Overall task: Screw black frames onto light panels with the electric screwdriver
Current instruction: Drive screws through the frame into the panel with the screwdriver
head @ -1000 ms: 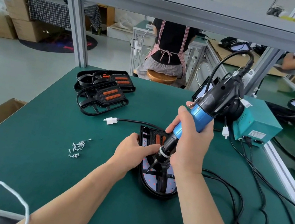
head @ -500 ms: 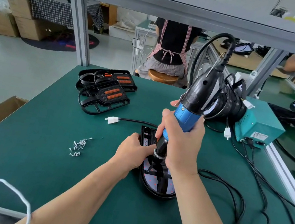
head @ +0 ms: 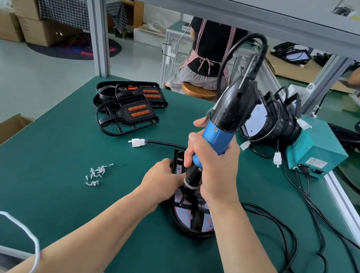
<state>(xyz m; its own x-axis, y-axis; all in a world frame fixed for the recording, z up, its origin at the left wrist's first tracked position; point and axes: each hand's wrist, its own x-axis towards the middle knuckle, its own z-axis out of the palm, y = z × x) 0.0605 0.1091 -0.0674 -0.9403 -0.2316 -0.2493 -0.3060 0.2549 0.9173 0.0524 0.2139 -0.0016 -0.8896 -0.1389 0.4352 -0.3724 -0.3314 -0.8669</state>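
Note:
A light panel (head: 187,216) with a black frame laid on it lies on the green mat in front of me. My right hand (head: 214,168) grips the blue and black electric screwdriver (head: 224,124), held nearly upright with its tip down on the frame. My left hand (head: 161,184) holds the panel's left edge, fingers curled over the rim beside the screwdriver's tip. A small heap of silver screws (head: 96,176) lies to the left. Spare black frames (head: 129,107) with orange inserts are stacked at the back left.
A teal power box (head: 314,151) stands at the right with black cables (head: 294,246) looping over the mat. More light panels (head: 269,122) lean behind the screwdriver. A white connector (head: 136,142) lies near the panel. A person sits beyond the bench. A white cord (head: 16,223) crosses the front left corner.
The screwdriver has swung from a rightward tilt to nearly upright and shifted slightly left along the frame. My left hand stays on the panel's edge.

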